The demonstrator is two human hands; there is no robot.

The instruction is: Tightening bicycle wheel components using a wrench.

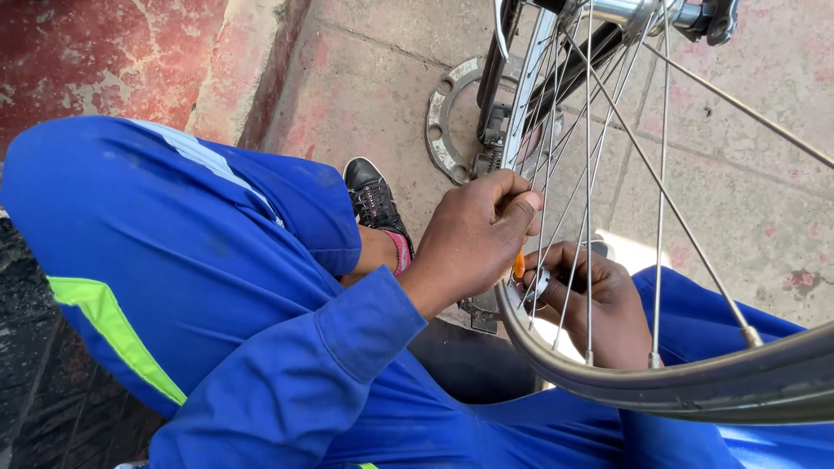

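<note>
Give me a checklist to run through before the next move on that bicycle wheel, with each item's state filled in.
1. Left hand pinching a spoke: ok.
2. Right hand gripping the small orange-tipped tool: ok.
3. Tool seated on a spoke: cannot tell, fingers hide it.
4. Rim steady near the lap: cannot tell.
5. Metal ring on the pavement clear of the hands: ok.

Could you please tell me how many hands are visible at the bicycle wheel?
2: the left hand pinches a spoke near the rim; the right hand works behind the spokes.
</note>
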